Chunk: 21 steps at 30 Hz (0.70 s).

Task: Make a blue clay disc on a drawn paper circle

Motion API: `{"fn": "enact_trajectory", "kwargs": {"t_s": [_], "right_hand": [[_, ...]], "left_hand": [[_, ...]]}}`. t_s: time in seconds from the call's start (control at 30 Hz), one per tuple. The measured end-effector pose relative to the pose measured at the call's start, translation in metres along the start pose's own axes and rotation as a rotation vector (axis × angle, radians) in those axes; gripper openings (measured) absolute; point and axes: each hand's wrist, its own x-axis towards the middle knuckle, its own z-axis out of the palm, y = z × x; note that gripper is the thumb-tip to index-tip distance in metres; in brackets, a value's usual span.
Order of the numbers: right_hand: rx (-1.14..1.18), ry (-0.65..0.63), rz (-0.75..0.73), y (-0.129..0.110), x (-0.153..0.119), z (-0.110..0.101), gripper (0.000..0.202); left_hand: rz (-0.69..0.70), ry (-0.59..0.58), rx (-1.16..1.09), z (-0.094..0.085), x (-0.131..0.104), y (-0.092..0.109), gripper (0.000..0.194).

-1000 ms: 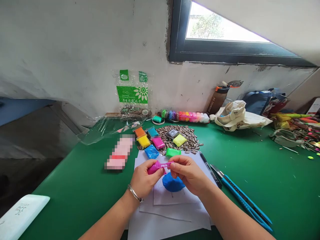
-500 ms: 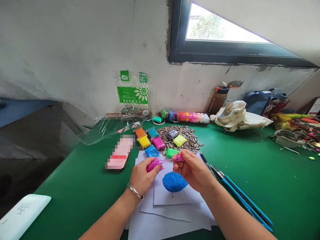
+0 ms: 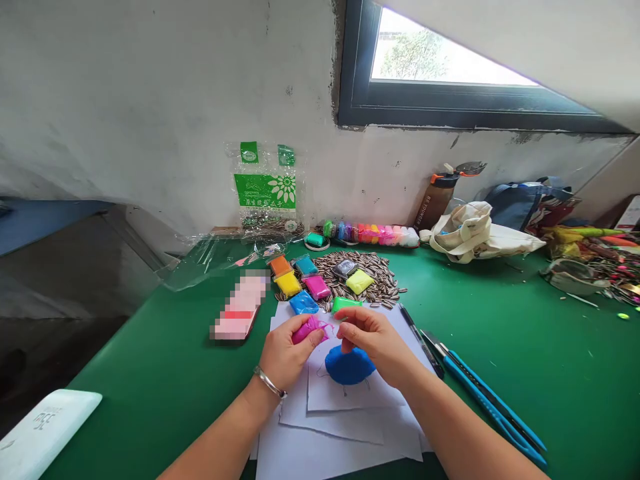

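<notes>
My left hand [image 3: 295,347] is closed round a lump of pink modelling clay [image 3: 306,330], with a ragged, stringy end poking out toward the right. Close beside it, my right hand [image 3: 370,340] is curled, thumb and fingers bent inward; whatever they hold is hidden from view. Beneath the hands lies a sheet of white paper [image 3: 325,397] with a pencil-like line drawing. A flat blue clay oval [image 3: 347,367] covers the drawing's middle, partly hidden by my right fingers.
Packets of coloured clay, including a yellow one [image 3: 289,284], rest around a heap of sunflower seeds [image 3: 385,273]. On the right lie a black pen [image 3: 420,339] and a blue-handled tool [image 3: 493,400]. A pink phone-like object [image 3: 240,307] lies left.
The pink strand stretched between my hands is gone, and the pink piece in my right fingers no longer shows. My right fingers have curled nearer the left hand.
</notes>
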Motion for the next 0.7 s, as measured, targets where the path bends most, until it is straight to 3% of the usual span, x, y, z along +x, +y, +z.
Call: {"fn": "enact_trajectory", "kwargs": {"t_s": [0.3,0.7], "right_hand": [[-0.183,-0.017,-0.052,0.0029,-0.0003,0.0033,0.018],[-0.363,-0.043,0.085,0.0045,-0.0003,0.0032,0.016]], "left_hand": [[-0.021,-0.089,-0.108,0.0014,-0.0024,0.0029,0.039],[0.106,-0.258,-0.127,0.0003,-0.005,0.0033,0.033]]}}
